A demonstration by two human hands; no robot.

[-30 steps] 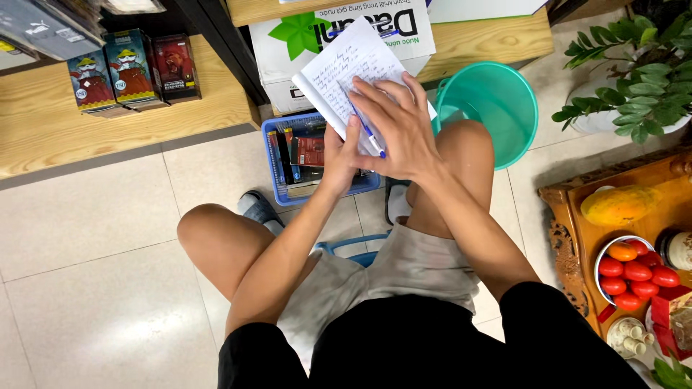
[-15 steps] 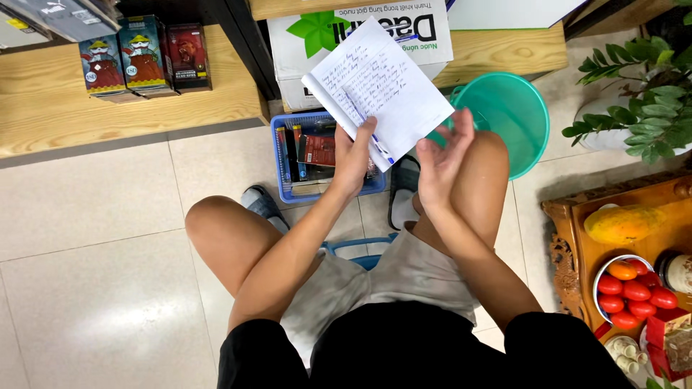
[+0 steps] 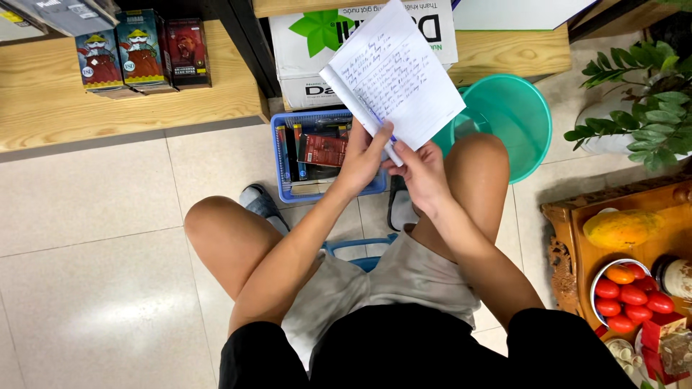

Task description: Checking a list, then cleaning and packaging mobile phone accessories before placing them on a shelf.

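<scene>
The left hand [image 3: 362,160] gripped the notepad [image 3: 395,78] at its lower edge, long axis tilting up-right; the right hand [image 3: 420,170], just beside, pinched the pen [image 3: 380,132].

The tiled floor [image 3: 94,288] carries a blue basket [image 3: 283,169] and teal bucket [image 3: 515,119].

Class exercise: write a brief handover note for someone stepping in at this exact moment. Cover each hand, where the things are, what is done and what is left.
Left hand: holds the notebook by its lower edge, a pen lying along the spine.
Right hand: fingertips at the notebook's bottom corner.
Things: the blue basket with packets stands on the floor ahead of the knees, the teal bucket to its right.
Done: the notebook is open at a handwritten page.
Left: the basket's packets lie untouched.
</scene>
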